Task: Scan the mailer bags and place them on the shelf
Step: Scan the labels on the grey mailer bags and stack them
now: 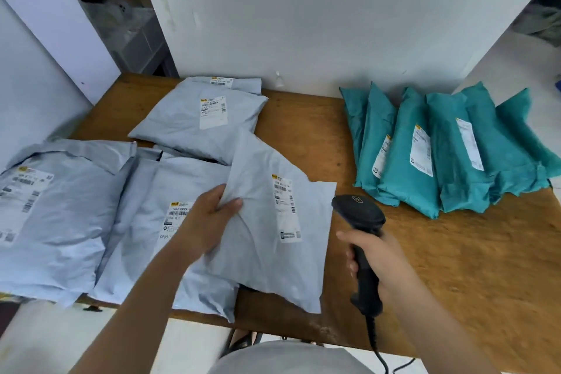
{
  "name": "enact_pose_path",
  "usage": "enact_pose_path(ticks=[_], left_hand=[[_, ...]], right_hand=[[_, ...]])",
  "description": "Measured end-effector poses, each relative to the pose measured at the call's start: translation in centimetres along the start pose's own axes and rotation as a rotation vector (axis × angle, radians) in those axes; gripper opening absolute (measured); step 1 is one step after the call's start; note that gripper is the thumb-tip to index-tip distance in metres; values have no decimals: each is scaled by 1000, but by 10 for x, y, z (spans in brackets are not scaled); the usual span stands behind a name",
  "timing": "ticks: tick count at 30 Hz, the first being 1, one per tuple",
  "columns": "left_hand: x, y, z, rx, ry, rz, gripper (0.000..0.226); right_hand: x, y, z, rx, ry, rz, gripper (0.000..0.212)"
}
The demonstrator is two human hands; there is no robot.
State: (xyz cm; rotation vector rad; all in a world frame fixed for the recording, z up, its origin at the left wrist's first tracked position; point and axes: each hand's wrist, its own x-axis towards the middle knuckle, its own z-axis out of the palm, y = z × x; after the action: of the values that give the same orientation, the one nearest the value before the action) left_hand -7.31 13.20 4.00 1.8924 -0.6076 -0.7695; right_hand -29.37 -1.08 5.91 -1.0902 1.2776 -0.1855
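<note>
your left hand (209, 218) pinches the edge of a grey bag (261, 264) (label (285, 206) facing up), which lies over other grey bags (60, 222) to its left. your right hand (379, 261) grips the scanner (359, 215) just right of that bag, with teal bags (455, 167) beyond it on the table (455, 267).

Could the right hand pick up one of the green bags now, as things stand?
Probably not yet. The way across the table to the green bags looks free, but the right hand has its grip full with the scanner.
</note>
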Motion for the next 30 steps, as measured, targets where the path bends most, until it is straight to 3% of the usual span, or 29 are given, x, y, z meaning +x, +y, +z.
enact_pose_path(ticks=[2,4,7,9,10,13,15,19,21,24,27,28,30], left_hand=[[-3,-8,-49,57,58,-85,9],[-1,-28,-92,265,131,-209,9],[1,-50,-124,614,388,-316,17],[2,-53,-120,644,524,-304,20],[4,-54,-113,638,524,-315,23],[22,-67,-90,570,345,-459,59],[33,-79,-79,479,296,-512,64],[42,-80,-77,432,404,-416,33],[38,-79,-88,539,480,-402,28],[42,-79,-101,754,455,-443,36],[54,-76,-100,988,370,-326,75],[64,-76,-99,989,401,-222,78],[88,-65,-95,764,422,-72,63]], right_hand=[[2,2,9,-32,-31,6,37],[2,4,18,-41,-67,25,39],[5,3,31,-47,-101,30,37],[7,1,40,-64,-111,28,37],[8,0,43,-70,-110,28,38],[11,-4,51,-62,-95,18,37],[13,-7,55,-61,-83,15,38],[17,-11,58,-64,-44,33,39],[19,-12,60,-66,-28,48,37],[22,-16,69,-62,-17,64,36],[26,-23,81,-82,-11,51,39],[27,-26,85,-85,-12,43,39],[29,-32,93,-94,-10,24,37]])
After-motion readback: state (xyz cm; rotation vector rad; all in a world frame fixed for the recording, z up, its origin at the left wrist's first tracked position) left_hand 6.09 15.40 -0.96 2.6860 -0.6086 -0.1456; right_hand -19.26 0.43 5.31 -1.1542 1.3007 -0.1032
